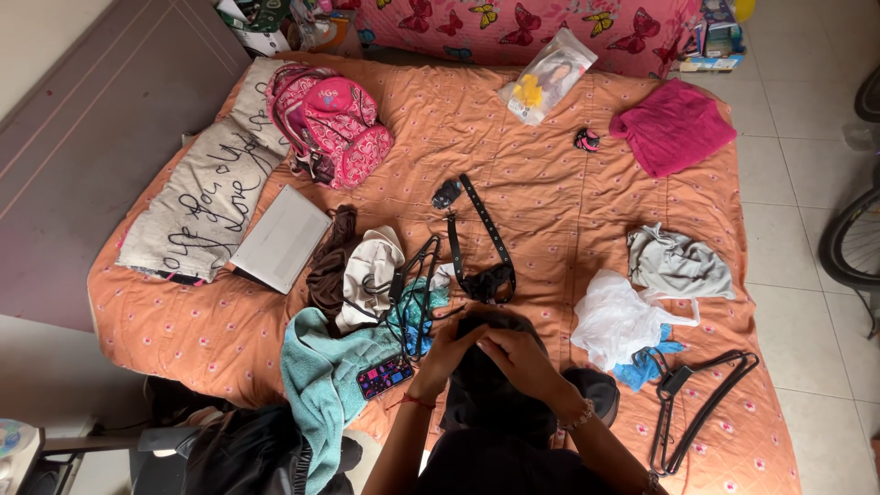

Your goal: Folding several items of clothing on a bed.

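Note:
Both my hands meet low in the middle of the view over a black garment that lies at the near edge of the orange bed. My left hand grips the cloth's upper edge, a red thread around the wrist. My right hand pinches the same edge just beside it, a beaded bracelet on that wrist. Just beyond my fingers lies a black belt with a dark bundle at its end.
A teal towel with a phone on it and black hangers lie left of my hands. More hangers, a white plastic bag and grey cloth lie right. A pink backpack, laptop and magenta cloth sit farther back.

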